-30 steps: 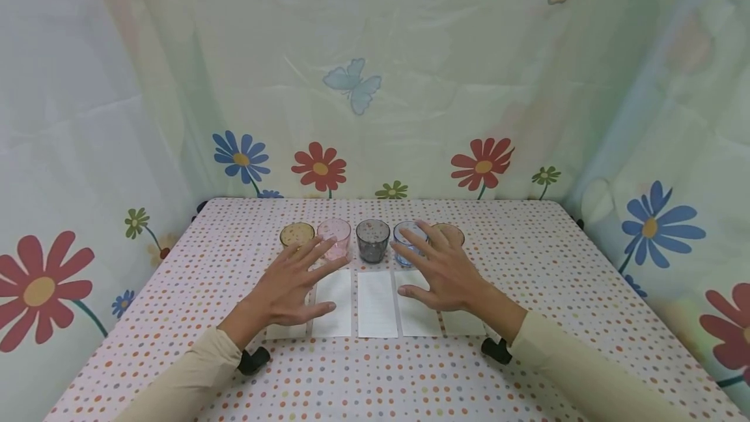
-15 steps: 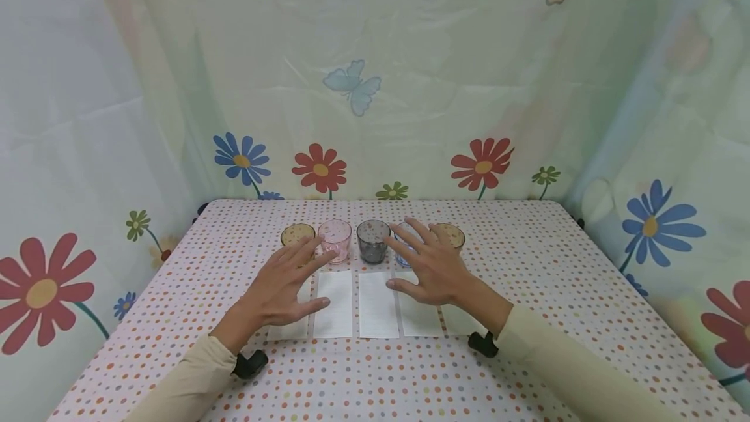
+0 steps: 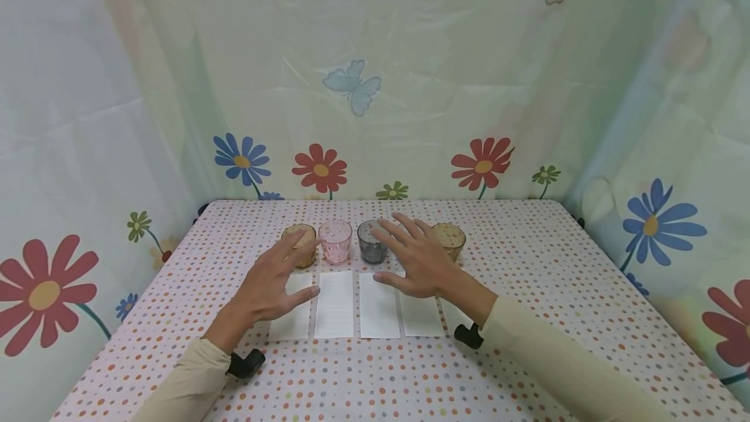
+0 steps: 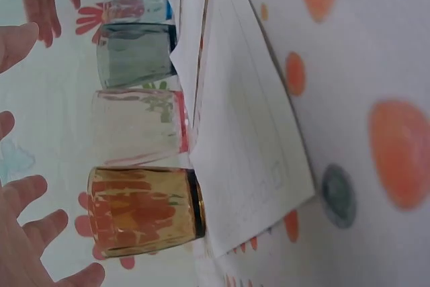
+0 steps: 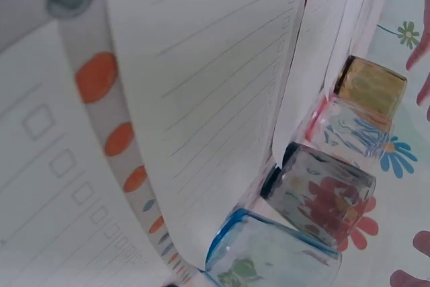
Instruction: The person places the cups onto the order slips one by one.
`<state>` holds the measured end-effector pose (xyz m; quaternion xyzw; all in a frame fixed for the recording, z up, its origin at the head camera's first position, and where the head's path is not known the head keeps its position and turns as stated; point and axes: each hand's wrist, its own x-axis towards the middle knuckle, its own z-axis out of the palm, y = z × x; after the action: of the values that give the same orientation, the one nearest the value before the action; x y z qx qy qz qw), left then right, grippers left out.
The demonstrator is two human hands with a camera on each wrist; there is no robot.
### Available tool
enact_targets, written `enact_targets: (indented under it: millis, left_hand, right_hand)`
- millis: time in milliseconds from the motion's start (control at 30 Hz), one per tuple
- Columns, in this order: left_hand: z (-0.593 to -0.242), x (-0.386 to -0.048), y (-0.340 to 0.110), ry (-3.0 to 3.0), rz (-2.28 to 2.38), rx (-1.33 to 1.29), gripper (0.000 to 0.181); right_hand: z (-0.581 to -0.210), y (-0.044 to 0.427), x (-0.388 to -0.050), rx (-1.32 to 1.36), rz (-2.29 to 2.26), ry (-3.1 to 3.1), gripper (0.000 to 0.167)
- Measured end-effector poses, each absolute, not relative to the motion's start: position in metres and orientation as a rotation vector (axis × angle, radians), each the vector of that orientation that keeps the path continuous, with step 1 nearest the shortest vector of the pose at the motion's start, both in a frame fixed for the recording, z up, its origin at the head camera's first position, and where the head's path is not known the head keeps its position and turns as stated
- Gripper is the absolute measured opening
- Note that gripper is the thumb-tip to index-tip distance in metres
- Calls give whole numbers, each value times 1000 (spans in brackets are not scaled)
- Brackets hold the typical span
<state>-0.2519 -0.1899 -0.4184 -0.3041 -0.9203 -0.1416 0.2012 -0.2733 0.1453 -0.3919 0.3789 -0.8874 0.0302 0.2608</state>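
My left hand (image 3: 269,282) hovers with fingers spread just in front of an amber glass (image 3: 304,256). My right hand (image 3: 422,262) is held spread over the right half of the row, its fingertips overlapping a grey glass (image 3: 370,250) in the head view. A pink glass (image 3: 336,245) stands between them, and a second amber glass (image 3: 450,239) is right of the right hand. The blue glass (image 5: 269,253) shows in the right wrist view but is covered by that hand in the head view. Neither hand holds anything.
Several white lined cards (image 3: 334,308) lie side by side in front of the glasses. They rest on a dotted tablecloth (image 3: 363,379). A floral curtain (image 3: 410,96) hangs behind and at both sides.
Both hands have moved left, fingers still spread. The right hand now hides the blue glass and exposes the right amber glass; more of the left amber and pink glasses shows.
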Motion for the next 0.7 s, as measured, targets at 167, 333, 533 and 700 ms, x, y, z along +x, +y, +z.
enact_targets:
  millis: [167,333,533,700]
  left_hand:
    - [-421,-251,-194,-2605,-452,-794,88]
    - [-423,-250,-198,-2637,-529,-763,91]
    - [-426,-252,-202,-2647,-588,-754,92]
    - [-428,-254,-204,-2648,-661,-765,92]
  right_hand:
    - [-393,138,-277,1038,92,-2419,80]
    - [-393,130,-282,1060,114,-2426,79]
    - [-394,121,-286,1096,111,-2418,79]
    - [-395,114,-288,1120,141,-2400,77]
